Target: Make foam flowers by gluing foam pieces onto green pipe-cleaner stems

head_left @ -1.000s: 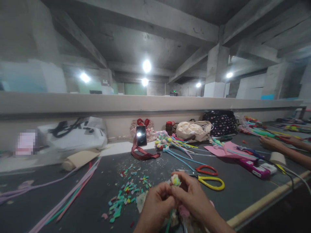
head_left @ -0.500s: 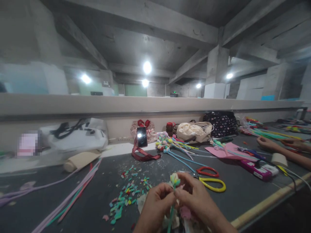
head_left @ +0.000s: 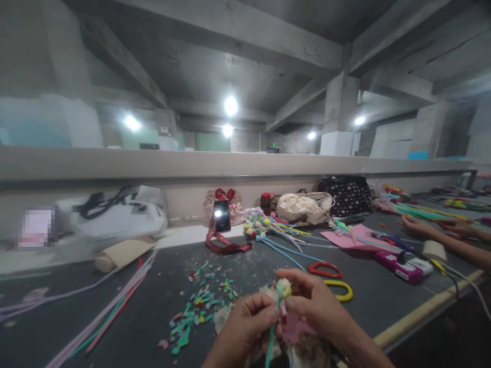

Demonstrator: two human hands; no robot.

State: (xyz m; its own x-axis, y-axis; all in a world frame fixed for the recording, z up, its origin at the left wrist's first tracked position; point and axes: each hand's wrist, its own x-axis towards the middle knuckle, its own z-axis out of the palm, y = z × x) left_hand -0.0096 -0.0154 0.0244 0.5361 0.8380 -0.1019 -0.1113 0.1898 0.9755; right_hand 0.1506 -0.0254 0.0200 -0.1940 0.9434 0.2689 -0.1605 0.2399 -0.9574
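In the head view, my left hand (head_left: 245, 327) pinches the green fuzzy stem of a small craft flower (head_left: 284, 289), just below its head. That head is a little cluster of pale cream, yellow and mint. My right hand (head_left: 326, 312) curls around the other side, with its thumb and fingers at the flower head. Under my hands lies a pink fuzzy piece (head_left: 295, 327) among crumpled clear and pale wrapping. Scissors with one red and one yellow handle (head_left: 341, 290) lie behind my right hand, their blades partly hidden.
Small coloured clippings (head_left: 192, 312) are scattered left of my hands. Finished-looking flower stems (head_left: 264, 225), a propped phone (head_left: 222, 215), bags (head_left: 343, 197) and long fuzzy stems (head_left: 111, 306) lie around. A co-worker's hands (head_left: 416, 225) work at far right, beyond a magenta box (head_left: 397, 266).
The flower has turned and shifted slightly right and down. My right hand has moved right and its fingers have spread a little. My left hand keeps its pinch on the stem.
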